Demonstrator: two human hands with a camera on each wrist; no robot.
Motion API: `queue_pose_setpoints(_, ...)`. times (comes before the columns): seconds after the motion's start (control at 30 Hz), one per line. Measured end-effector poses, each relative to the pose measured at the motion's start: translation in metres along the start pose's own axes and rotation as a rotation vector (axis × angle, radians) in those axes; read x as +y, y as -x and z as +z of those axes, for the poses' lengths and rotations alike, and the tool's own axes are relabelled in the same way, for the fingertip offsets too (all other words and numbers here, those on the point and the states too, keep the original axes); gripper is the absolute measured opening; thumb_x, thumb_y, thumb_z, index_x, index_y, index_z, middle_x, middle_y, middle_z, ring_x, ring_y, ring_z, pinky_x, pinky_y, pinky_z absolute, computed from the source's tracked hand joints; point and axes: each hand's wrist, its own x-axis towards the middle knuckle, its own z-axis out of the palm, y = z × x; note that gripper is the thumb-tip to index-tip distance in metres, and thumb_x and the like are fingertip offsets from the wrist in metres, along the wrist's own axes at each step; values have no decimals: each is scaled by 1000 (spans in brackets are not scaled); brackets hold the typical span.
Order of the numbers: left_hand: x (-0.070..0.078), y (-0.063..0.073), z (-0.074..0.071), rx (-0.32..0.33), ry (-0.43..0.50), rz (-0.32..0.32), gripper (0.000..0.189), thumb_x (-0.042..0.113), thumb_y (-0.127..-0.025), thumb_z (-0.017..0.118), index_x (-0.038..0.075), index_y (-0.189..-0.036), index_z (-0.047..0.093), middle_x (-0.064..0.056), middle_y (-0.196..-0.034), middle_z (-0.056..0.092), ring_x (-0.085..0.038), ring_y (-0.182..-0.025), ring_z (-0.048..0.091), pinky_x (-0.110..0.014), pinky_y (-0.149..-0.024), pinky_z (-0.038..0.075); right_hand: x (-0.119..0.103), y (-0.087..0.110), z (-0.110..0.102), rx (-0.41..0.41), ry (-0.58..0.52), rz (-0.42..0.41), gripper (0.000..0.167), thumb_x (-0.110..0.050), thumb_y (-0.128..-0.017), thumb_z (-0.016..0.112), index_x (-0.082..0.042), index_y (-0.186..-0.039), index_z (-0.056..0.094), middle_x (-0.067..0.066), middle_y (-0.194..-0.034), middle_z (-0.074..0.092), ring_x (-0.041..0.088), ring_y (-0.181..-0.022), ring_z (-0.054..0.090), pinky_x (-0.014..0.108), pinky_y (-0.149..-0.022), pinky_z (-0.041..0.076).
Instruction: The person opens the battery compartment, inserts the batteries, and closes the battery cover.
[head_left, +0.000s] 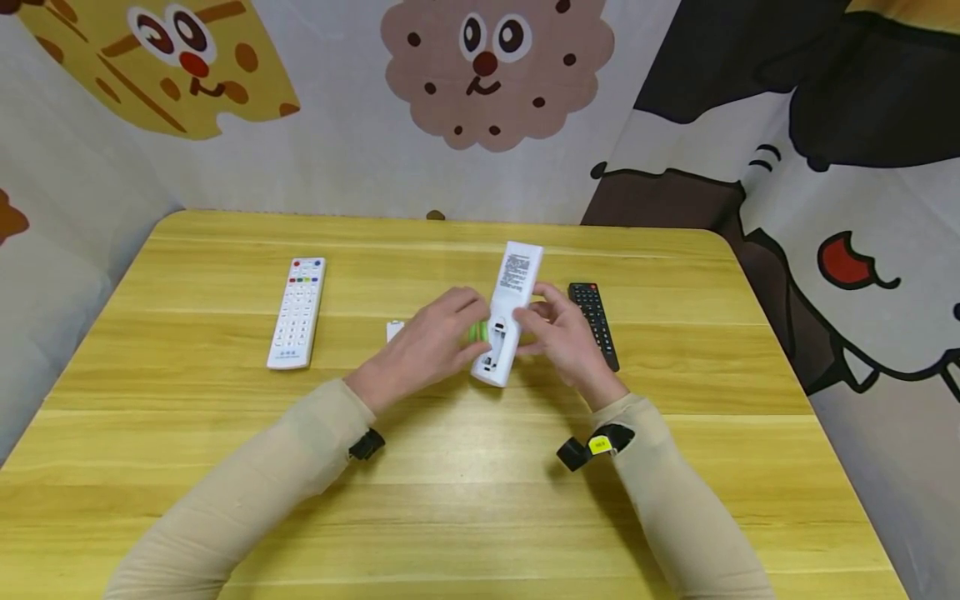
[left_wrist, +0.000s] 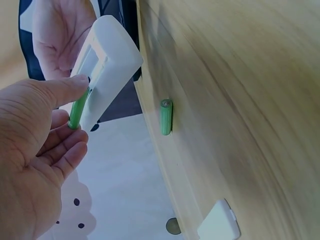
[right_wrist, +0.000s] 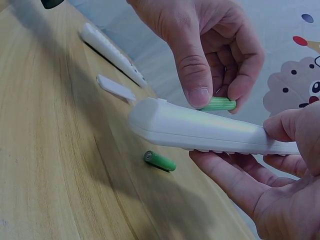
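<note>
My right hand [head_left: 566, 340] grips a white remote control [head_left: 517, 271] by its side, with the labelled back facing up. Its battery compartment [head_left: 495, 346] is uncovered, and metal contacts show inside. A green battery [left_wrist: 78, 109] is pinched between the thumb and fingers of my left hand [head_left: 423, 343], right beside the compartment. In the right wrist view that battery [right_wrist: 220, 103] sits just over the remote's far edge; whether it touches is unclear. Below the remote, a second green battery [right_wrist: 160, 161] lies on the table, hidden in the head view. A small white battery cover [right_wrist: 115, 87] lies near it.
Another white remote [head_left: 297, 312] lies buttons up on the left of the wooden table [head_left: 465, 500]. A black remote [head_left: 594, 325] lies just beyond my right hand. Behind the table hangs a cloth with cartoon prints [head_left: 498, 75].
</note>
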Motion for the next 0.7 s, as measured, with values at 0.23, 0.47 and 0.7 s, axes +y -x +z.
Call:
queue_pose_setpoints(0.23, 1, -1, 2, -5, 2, 23, 35, 14, -86, 86, 0, -111, 67, -11, -117, 65, -23, -108, 62, -29, -95, 57, -1, 0, 1, -6, -21, -5, 43, -6, -106, 54, -6, -148, 48, 28, -131, 59, 35, -106, 68, 43, -77, 65)
queue_pose_setpoints(0.47, 3, -2, 2, -18, 15, 33, 41, 13, -84, 87, 0, -118, 68, -12, -119, 66, -24, -112, 62, -30, -98, 57, -1, 0, 2, -9, -22, -10, 42, -6, -106, 54, -5, -147, 49, 27, -131, 60, 34, -105, 69, 43, -77, 65)
queue_pose_setpoints(0.7, 3, -2, 4, -36, 24, 33, 36, 11, -84, 87, 1, -114, 69, -10, -119, 66, -22, -112, 61, -28, -97, 57, -1, 1, 1, -7, -10, -6, 42, -7, -106, 54, -7, -147, 49, 26, -130, 60, 36, -106, 69, 43, -77, 65)
